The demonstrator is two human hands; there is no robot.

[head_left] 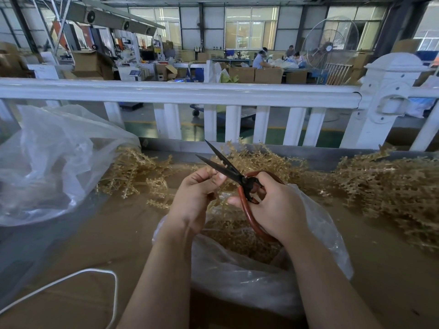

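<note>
Half-open red-handled black scissors [228, 170] were gripped by the right hand [273, 206]; the left hand [197, 197], pinching a tan plastic sprig [209, 170], could be nicked on closing.

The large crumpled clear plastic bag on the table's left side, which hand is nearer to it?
Left. The left hand, pinching a tan sprig, is right of the clear plastic bag; the right hand, gripping red-handled black scissors, is farther right.
</note>
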